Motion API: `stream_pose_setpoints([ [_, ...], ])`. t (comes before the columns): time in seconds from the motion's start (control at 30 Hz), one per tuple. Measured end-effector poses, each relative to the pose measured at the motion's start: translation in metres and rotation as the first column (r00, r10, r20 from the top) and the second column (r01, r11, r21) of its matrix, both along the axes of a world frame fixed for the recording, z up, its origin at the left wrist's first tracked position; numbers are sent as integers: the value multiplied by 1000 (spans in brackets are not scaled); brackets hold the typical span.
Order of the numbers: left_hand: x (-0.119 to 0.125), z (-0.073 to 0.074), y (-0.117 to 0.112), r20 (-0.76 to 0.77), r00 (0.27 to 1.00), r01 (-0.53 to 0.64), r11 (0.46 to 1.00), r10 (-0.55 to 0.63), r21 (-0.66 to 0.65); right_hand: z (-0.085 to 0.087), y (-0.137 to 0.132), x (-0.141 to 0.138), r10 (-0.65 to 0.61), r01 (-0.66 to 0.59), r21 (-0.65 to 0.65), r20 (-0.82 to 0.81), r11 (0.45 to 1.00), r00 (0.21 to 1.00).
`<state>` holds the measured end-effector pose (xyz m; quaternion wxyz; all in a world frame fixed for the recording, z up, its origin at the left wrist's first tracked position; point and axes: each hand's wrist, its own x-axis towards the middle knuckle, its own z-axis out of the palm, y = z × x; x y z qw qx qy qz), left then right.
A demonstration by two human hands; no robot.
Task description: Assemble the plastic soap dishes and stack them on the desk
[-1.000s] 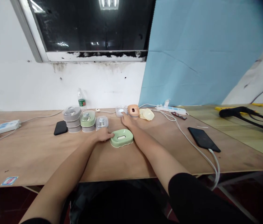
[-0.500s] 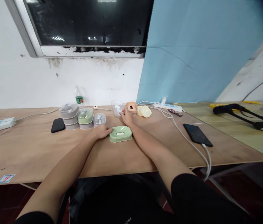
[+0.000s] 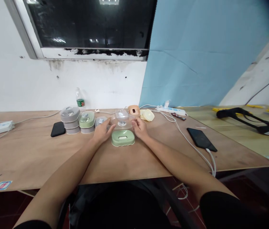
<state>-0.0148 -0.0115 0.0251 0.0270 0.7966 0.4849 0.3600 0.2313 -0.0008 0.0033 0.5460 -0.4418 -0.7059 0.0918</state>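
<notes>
A green soap dish [image 3: 123, 140] with a slot in its middle lies on the table. Just behind and above it is a clear plastic lid [image 3: 122, 123] with a round label. My left hand [image 3: 103, 131] grips the lid's left edge between thumb and fingers. On the opposite side, my right hand [image 3: 140, 128] pinches its right edge. Past the lid stands an orange soap dish part [image 3: 134, 110], beside pale yellow pieces [image 3: 147, 115]. Left of my left hand are a grey box with a clear lid [image 3: 100, 121], a green-and-grey box [image 3: 87, 121] and stacked grey boxes [image 3: 70, 119].
A black phone [image 3: 58, 129] lies at the left, another phone [image 3: 201, 139] with a white cable at the right. Power strips [image 3: 171, 110] and cords run along the back. A plastic bottle [image 3: 80, 98] stands by the wall. A black frame-like object [image 3: 251, 121] lies far right.
My right hand has drawn back toward me with the clear lid. My left hand has left the green soap dish and taken the lid's other side.
</notes>
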Motion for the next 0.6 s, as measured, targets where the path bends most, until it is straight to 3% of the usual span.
stream_pose_setpoints([
  [0.13, 0, -1, 2, 47, 999, -18, 1000, 19, -24, 0, 9, -8, -41, 41, -38, 2, 998, 999],
  [0.23, 0, -3, 2, 26, 999, 31, 998, -30, -62, -1, 16, -4, -27, 32, -149, 38, 988, 999],
  [0.33, 1, -4, 2, 12, 998, 69, 993, -68, -99, -1, 19, 5, 109, -70, -338, 98, 938, 989],
  [0.43, 1, -5, 3, -21, 995, 89, 985, -93, -148, 1, 20, 14, 299, -188, -518, 139, 834, 944],
  [0.5, 0, -6, 3, -65, 991, 100, 978, -113, -185, 1, 20, 18, 355, -213, -563, 155, 799, 922],
  [0.6, 1, -7, 4, -136, 975, 142, 965, -175, -222, 1, 21, 19, 359, -206, -558, 180, 804, 916],
])
